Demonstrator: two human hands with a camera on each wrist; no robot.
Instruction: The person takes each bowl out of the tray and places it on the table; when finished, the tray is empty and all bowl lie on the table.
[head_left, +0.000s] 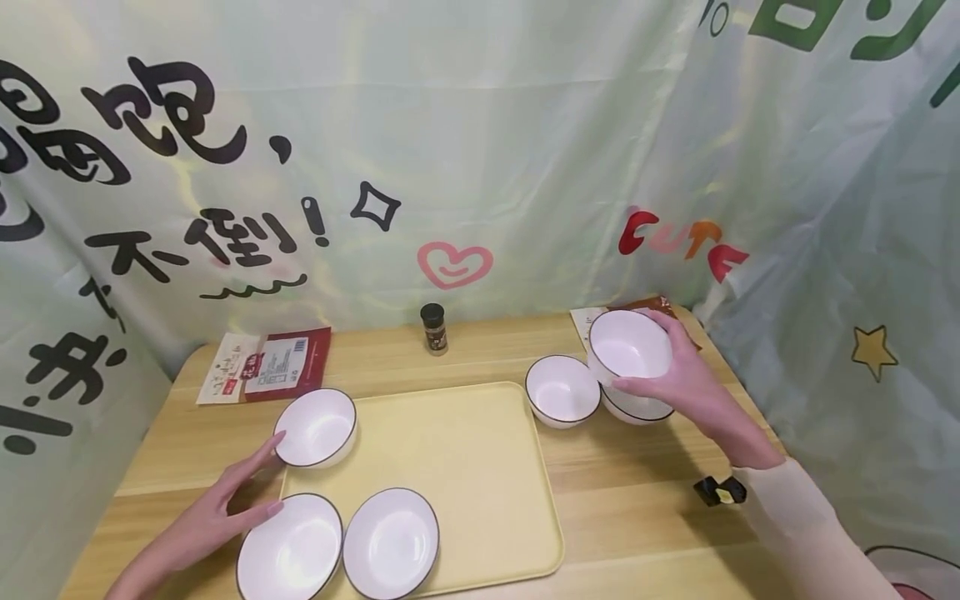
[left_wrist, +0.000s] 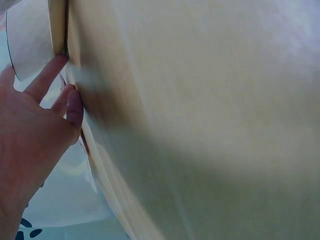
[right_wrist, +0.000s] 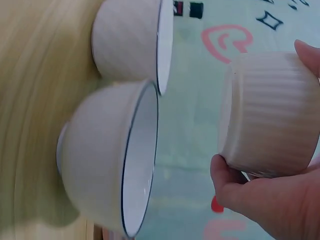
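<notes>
My right hand [head_left: 693, 392] grips a white, dark-rimmed bowl [head_left: 628, 343] by its side, raised above another white bowl [head_left: 639, 408] on the table. The right wrist view shows the ribbed outside of the held bowl [right_wrist: 275, 112], apart from the two standing bowls. Just left of it stands a third bowl [head_left: 562, 390]. At the tray's left side my left hand [head_left: 213, 512] has its fingers spread, fingertips at the rim of a bowl [head_left: 315, 427] and thumb by a nearer bowl [head_left: 291, 546]. One more bowl [head_left: 392, 543] sits beside that.
A pale yellow tray [head_left: 480, 467] lies mid-table under the left bowls. Behind are a black-capped spice jar [head_left: 434, 331] and a red-and-white packet [head_left: 266, 367]. Another packet [head_left: 585, 321] lies behind the raised bowl. A small black item [head_left: 720, 492] is near the right sleeve.
</notes>
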